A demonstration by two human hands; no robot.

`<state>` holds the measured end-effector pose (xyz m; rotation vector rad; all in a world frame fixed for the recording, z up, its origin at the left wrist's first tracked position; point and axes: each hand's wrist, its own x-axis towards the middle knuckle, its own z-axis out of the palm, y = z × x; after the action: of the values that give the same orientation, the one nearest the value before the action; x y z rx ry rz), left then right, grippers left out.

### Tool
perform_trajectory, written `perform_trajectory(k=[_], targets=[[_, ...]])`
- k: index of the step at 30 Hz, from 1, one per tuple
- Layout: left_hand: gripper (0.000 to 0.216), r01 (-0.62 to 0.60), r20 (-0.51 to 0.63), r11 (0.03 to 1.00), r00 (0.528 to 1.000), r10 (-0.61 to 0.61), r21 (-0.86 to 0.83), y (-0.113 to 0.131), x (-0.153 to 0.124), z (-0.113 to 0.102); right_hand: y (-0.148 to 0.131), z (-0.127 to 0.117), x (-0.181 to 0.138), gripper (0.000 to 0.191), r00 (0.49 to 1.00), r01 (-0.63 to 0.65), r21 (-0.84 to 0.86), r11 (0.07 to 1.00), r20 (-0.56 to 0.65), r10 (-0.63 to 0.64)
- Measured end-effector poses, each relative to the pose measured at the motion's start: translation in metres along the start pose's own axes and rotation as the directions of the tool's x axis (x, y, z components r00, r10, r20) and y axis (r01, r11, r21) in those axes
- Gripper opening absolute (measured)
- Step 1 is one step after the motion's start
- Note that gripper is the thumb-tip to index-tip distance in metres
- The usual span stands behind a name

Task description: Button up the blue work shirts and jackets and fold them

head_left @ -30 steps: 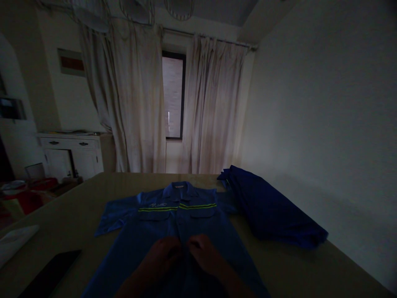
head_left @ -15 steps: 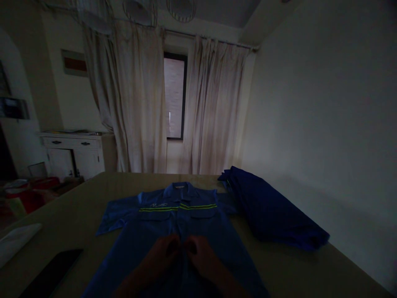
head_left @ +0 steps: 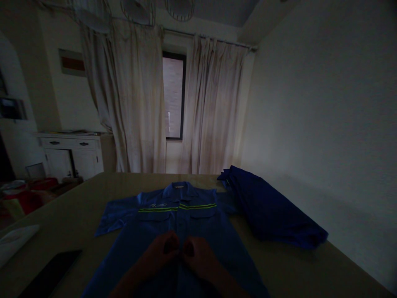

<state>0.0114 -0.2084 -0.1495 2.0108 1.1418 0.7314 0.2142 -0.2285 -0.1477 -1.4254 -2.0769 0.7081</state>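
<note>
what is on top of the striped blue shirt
The left hand and right hand are over the middle of the shirt, and the darker cloth seems to overlap one sleeve. What they cover is hidden.

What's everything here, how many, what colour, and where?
Table: 1, tan, foreground
Shirt: 1, blue, on table
Cloth bundle: 1, dark blue, right
Slab: 1, black, near left
Flat item: 1, white, left edge
Curtains: 2, cream, back
Window: 1, dark-framed, back
Cabinet: 1, white, back left
Lampshades: 3, pale, top
Panel: 1, red-grey, upper left
Wall device: 1, dark, far left
Clutter: uncounted, mostly red, left
Left hand: 1, bare, shirt front
Right hand: 1, bare, shirt front
</note>
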Motion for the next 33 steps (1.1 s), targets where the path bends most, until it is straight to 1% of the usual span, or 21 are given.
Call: perform_trajectory(k=[3,6,7,9,11,13,15,17,18,20,22,24,25,27,29,31,33], targets=[[0.016,0.008,0.063,1.000,0.998,-0.008,0.000,0.005,-0.003,-0.007,-0.003,-0.005,-0.002,0.014,1.000,0.008,0.040,0.999,0.022,-0.009],[0.017,0.002,0.119,1.000,0.993,-0.005,0.026,0.006,-0.005,-0.008,-0.004,-0.010,-0.003,0.013,1.000,0.000,0.090,0.996,0.026,-0.002],[0.017,-0.010,0.120,0.998,0.993,0.003,0.062,0.005,-0.005,-0.007,-0.004,-0.010,-0.002,0.013,1.000,-0.011,0.098,0.995,0.022,0.009],[0.017,-0.051,0.097,0.982,0.995,0.033,0.184,0.002,-0.005,-0.004,-0.003,-0.009,-0.001,0.013,1.000,-0.026,0.107,0.994,0.013,0.024],[0.017,-0.104,0.069,0.932,0.994,0.085,0.347,0.000,-0.004,0.002,-0.001,-0.007,0.001,0.014,0.999,-0.036,0.130,0.991,0.021,0.034],[0.014,-0.153,0.066,0.861,0.988,0.139,0.486,0.001,-0.003,0.007,-0.001,-0.006,0.002,0.015,0.998,-0.056,0.176,0.983,0.034,0.051],[0.014,-0.189,0.073,0.807,0.981,0.179,0.560,0.004,-0.003,0.010,-0.002,-0.006,0.003,0.015,0.998,-0.064,0.211,0.975,0.031,0.059],[0.017,-0.197,0.053,0.796,0.978,0.204,0.572,0.006,-0.004,0.010,-0.003,-0.007,0.003,0.017,0.999,-0.041,0.211,0.977,-0.010,0.044],[0.020,-0.186,0.025,0.803,0.978,0.209,0.566,0.005,-0.005,0.009,-0.003,-0.008,0.002,0.018,0.999,-0.015,0.189,0.982,-0.049,0.025],[0.026,-0.138,-0.057,0.815,0.977,0.205,0.562,-0.001,-0.005,0.007,-0.001,-0.006,0.001,0.023,0.991,0.051,0.089,0.995,-0.128,-0.039],[0.036,-0.079,-0.120,0.807,0.976,0.183,0.585,-0.012,-0.003,0.006,0.004,-0.003,-0.001,0.036,0.984,0.106,-0.053,0.993,-0.140,-0.113],[0.048,-0.045,-0.113,0.784,0.983,0.146,0.619,-0.024,0.003,0.005,0.010,-0.001,0.001,0.048,0.984,0.140,-0.167,0.976,-0.083,-0.156],[0.051,-0.033,-0.098,0.773,0.988,0.123,0.634,-0.029,0.007,0.004,0.013,0.000,0.004,0.051,0.986,0.148,-0.201,0.968,-0.052,-0.161],[0.054,-0.014,-0.071,0.757,0.994,0.080,0.653,-0.036,0.018,0.002,0.019,-0.002,0.015,0.053,0.985,0.163,-0.239,0.957,-0.013,-0.171],[0.055,0.013,-0.072,0.748,0.996,0.046,0.664,-0.039,0.031,-0.002,0.023,-0.007,0.031,0.056,0.985,0.172,-0.257,0.951,0.011,-0.175],[0.054,0.044,-0.085,0.739,0.996,0.018,0.672,-0.039,0.042,-0.005,0.025,-0.013,0.047,0.055,0.985,0.169,-0.258,0.951,0.012,-0.172],[0.052,0.052,-0.099,0.734,0.995,0.021,0.677,-0.037,0.048,-0.008,0.021,-0.019,0.056,0.049,0.985,0.155,-0.250,0.956,-0.040,-0.170]])
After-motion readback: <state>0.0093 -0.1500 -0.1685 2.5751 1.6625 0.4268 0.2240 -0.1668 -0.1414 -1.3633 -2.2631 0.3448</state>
